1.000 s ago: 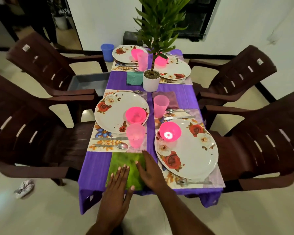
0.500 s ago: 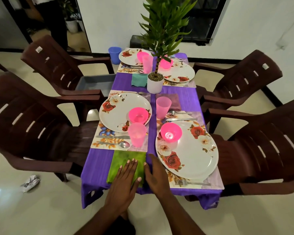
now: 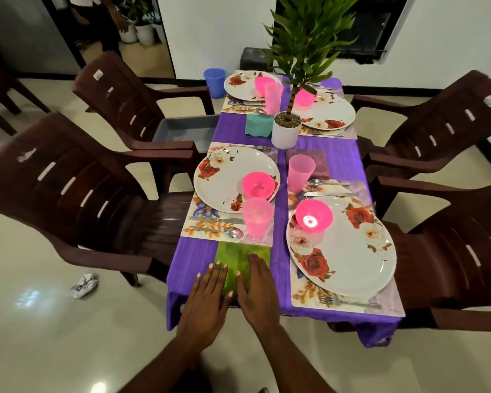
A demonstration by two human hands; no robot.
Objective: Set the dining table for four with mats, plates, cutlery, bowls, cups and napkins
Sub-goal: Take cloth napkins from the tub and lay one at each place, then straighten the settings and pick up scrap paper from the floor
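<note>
Near table edge: green napkin [image 3: 240, 260] lies flat under your left hand [image 3: 207, 296] and right hand [image 3: 257, 290] — fingers straight, pressing, gripping nothing.
Done: four mats, plates, bowls, cutlery; three cups visible.
Left: fourth cup and napkin — cannot tell.

A home dining room: a surface [image 3: 332, 154] under a purple cloth, laid with floral plates [image 3: 349, 248], pink bowls [image 3: 313, 215] and cups [image 3: 300, 173], a potted plant [image 3: 286, 131] at its middle, brown plastic armchairs [image 3: 77, 188] on both sides, a pale tiled floor [image 3: 54, 336], white walls and a doorway showing more potted plants [image 3: 138, 31]
</note>
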